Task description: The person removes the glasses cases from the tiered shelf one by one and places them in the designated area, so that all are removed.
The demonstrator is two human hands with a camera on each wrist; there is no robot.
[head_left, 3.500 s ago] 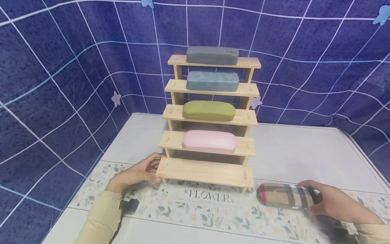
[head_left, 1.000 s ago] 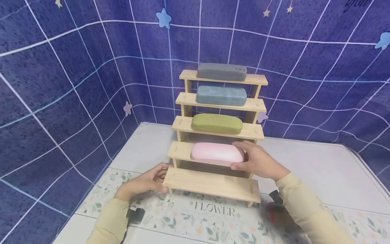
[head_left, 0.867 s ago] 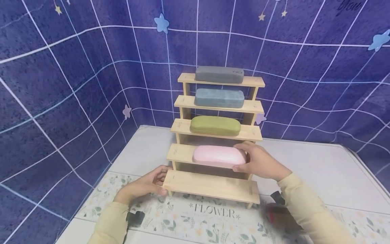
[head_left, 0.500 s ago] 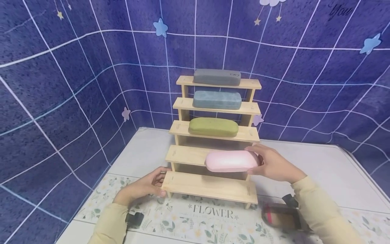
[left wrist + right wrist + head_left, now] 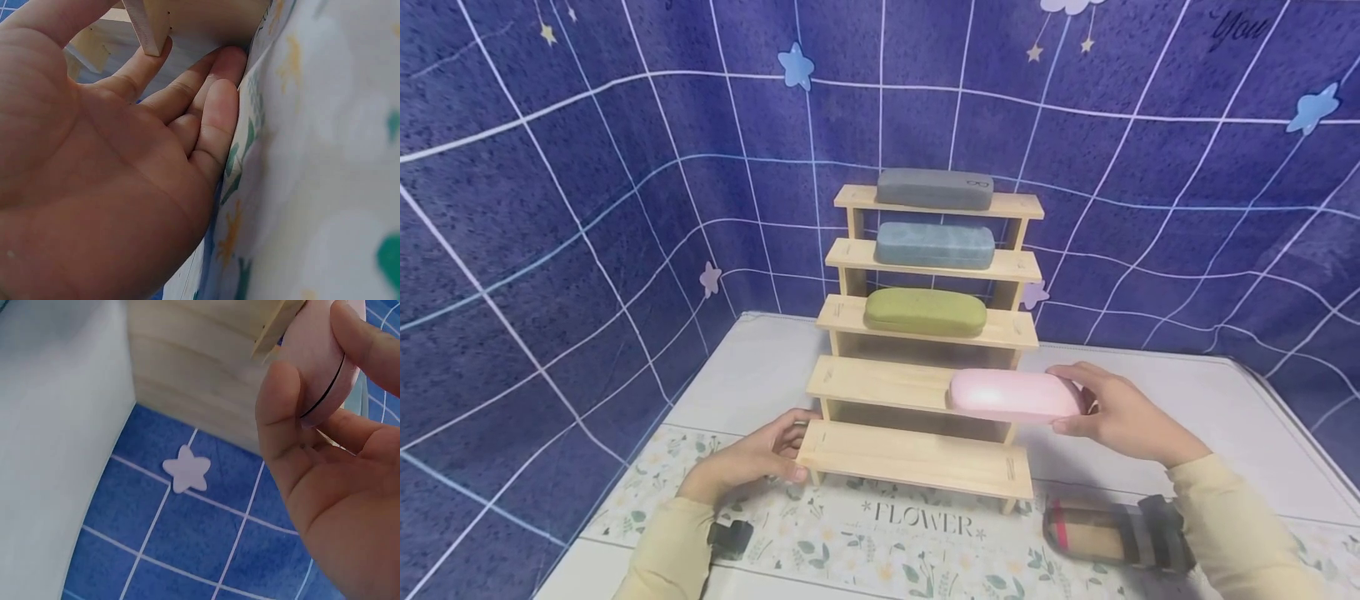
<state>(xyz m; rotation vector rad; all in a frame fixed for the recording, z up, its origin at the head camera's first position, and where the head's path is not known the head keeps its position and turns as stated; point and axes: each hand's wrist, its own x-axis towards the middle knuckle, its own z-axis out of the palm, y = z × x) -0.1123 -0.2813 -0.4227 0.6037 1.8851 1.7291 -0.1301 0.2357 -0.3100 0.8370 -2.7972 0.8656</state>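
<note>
Right hand (image 5: 1123, 414) pinches the pink case (image 5: 1011, 395) by its right end, thumb against fingers. We see the case overhanging the right end of the second step up (image 5: 880, 382); can't tell if it touches wood. Left hand (image 5: 748, 458), fingers bent, grips the wooden rack (image 5: 912, 457) at bottom left. Plaid case (image 5: 1093, 532): on the table (image 5: 1217, 392), right of rack.

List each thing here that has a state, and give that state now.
Pink case: closed, held by one end, reaching past the stand's right side in the head view.
Green case: closed, on the middle step.
Blue case: closed, one step higher.
Gray case: closed, on the top step.
Plaid case: on the tablecloth, partly hidden.
Wooden stand: upright.
Left hand: holding the stand's lower left end.
Right hand: gripping the pink case.
</note>
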